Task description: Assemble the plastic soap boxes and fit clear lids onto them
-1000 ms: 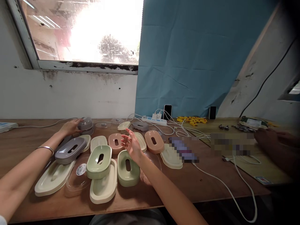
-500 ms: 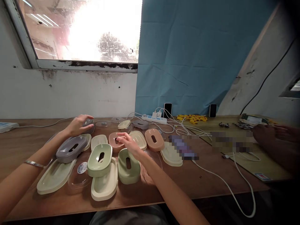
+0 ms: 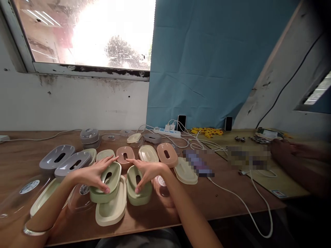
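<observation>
My left hand [image 3: 95, 174], fingers spread, is over a light green oval plastic box [image 3: 103, 197] with a slot in it. That box rests partly on a cream oval tray [image 3: 111, 217]. Beside it, my right hand [image 3: 150, 170] is over a second green oval box [image 3: 139, 199], thumb and fingers apart. Whether either hand touches its box, I cannot tell. Two grey slotted boxes [image 3: 57, 156] lie to the left. Two salmon slotted boxes [image 3: 168, 155] stand further back, with cream oval pieces [image 3: 148, 154] among them.
Clear plastic lids [image 3: 23, 196] lie at the left. Stacked grey boxes [image 3: 89, 137] stand behind. At the right are a blurred phone-like object [image 3: 198, 163], white cables [image 3: 243, 193], a power strip [image 3: 167, 132] and yellow pieces [image 3: 207, 132]. Another person's hands [image 3: 281, 148] are at the far right.
My left hand has left the stacked grey boxes at the back and come forward over the left green box. My right hand has moved from the salmon box to over the right green box.
</observation>
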Demonstrator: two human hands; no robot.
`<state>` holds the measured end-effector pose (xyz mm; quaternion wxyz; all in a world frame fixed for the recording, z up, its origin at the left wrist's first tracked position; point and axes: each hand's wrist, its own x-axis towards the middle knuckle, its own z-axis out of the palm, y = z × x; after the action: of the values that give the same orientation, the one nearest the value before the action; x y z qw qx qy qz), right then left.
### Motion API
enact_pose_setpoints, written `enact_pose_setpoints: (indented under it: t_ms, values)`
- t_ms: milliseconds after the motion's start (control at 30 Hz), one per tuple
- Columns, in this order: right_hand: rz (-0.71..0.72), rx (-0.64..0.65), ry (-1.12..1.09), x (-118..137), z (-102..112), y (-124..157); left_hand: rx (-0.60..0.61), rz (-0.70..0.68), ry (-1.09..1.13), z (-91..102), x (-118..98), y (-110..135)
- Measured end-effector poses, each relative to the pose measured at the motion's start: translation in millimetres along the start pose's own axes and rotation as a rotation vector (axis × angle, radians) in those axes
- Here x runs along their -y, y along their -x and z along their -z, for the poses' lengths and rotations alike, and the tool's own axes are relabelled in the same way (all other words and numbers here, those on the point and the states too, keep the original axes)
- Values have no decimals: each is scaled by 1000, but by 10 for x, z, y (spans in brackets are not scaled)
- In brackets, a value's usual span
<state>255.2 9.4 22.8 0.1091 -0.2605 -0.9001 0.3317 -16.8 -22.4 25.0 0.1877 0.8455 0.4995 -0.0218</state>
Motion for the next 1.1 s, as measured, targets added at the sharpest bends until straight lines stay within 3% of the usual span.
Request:
enact_pose_setpoints:
  t_ms: [167, 300, 433, 567, 900, 1100]
  values:
    - [-142, 36, 61, 127, -4, 154, -29, -55, -29, -15, -109, 176]
    - [-216, 43, 136, 138, -158, 312, 70, -58, -41, -77, -236, 276]
    - [-208, 76, 231, 65, -326, 318, 114, -50, -76, -128, -299, 256]
    - [-222, 81, 238, 25, -339, 293, 112, -58, -71, -102, -314, 255]
    - [-223, 68, 196, 17, -327, 348, 10, -5, -90, -314, -461, 365]
    - [-197, 12, 172, 40, -307, 434, -60, -45, -76, -351, -529, 399]
